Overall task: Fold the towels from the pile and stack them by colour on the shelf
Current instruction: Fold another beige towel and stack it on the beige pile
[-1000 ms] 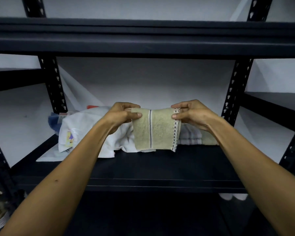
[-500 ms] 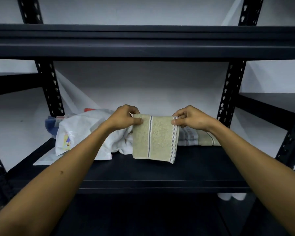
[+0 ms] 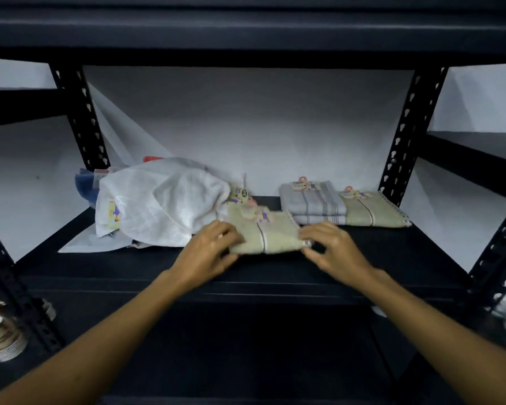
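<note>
A beige towel point(image 3: 265, 233) with a dark stripe lies folded on the black shelf point(image 3: 362, 258). My left hand point(image 3: 214, 244) pinches its left edge and my right hand point(image 3: 326, 242) holds its right edge, both low against the shelf board. To the left sits the unfolded pile point(image 3: 161, 203), mostly a white towel with blue and red cloth behind it. At the back right stand a grey folded stack point(image 3: 313, 204) and, touching it on the right, a beige folded towel point(image 3: 374, 211).
Black perforated uprights point(image 3: 406, 133) frame the bay, and another shelf board point(image 3: 246, 27) runs close overhead. A stack of paper cups point(image 3: 0, 337) shows at the lower left. A side shelf point(image 3: 479, 153) juts in at the right.
The beige towel was hanging upright between my hands; it now lies flat and folded on the shelf, and both hands have come down with it. The view has tilted downward.
</note>
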Motion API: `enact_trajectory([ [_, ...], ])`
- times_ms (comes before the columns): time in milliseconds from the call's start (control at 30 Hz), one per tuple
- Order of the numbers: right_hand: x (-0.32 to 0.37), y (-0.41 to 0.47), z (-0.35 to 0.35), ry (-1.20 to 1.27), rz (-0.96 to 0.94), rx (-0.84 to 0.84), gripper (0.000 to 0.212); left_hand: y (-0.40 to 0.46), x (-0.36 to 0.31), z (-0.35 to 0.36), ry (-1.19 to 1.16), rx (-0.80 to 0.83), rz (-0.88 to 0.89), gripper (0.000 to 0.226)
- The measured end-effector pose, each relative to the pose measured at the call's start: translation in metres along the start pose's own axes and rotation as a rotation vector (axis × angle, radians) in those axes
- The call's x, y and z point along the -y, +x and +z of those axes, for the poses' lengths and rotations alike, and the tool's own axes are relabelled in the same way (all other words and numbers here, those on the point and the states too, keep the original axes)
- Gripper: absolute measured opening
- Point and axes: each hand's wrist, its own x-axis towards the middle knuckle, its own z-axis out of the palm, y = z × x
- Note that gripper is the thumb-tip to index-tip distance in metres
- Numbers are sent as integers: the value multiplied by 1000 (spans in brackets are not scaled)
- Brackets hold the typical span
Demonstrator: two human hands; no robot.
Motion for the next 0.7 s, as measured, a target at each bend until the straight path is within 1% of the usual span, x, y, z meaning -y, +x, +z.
enact_trajectory([
  [67, 3, -34, 14, 21, 34, 7, 28, -29, -11, 6, -83, 105, -67, 27],
  [100, 6, -46, 18, 48, 78, -19, 29, -38, -16, 6, -144, 124, -124, 29],
  [200, 20, -63, 20, 73, 169, -76, 29, -48, -30, 0, -245, 114, -249, 28],
  [300, 36, -67, 16, 121, 249, -91, 21, -45, -50, -2, -364, 27, -396, 15],
  [333, 41, -64, 13, 178, 297, -120, 16, -41, -54, -1, -411, -13, -487, 10],
  [400, 45, -46, 6, 293, 433, -191, 6, -25, -52, 3, -510, -54, -730, 7],
  [467, 30, -21, 6, 340, 635, -219, 9, -4, -40, 6, -643, -48, -976, 11],
  [500, 20, -7, 7, 368, 749, -178, 17, 7, -34, 6, -698, -35, -1071, 17],
  [533, 12, 5, 8, 392, 841, -106, 31, 17, -28, 6, -730, -11, -1147, 25],
  [567, 5, 16, 10, 423, 905, -25, 44, 26, -24, 5, -747, 20, -1204, 30],
  [600, 2, 25, 13, 461, 947, 55, 49, 34, -21, 5, -754, 53, -1241, 34],
  [667, 2, 39, 16, 500, 998, 173, 49, 47, -17, 4, -749, 101, -1263, 33],
  [700, 2, 43, 16, 519, 1020, 194, 44, 52, -16, 4, -749, 103, -1247, 29],
])
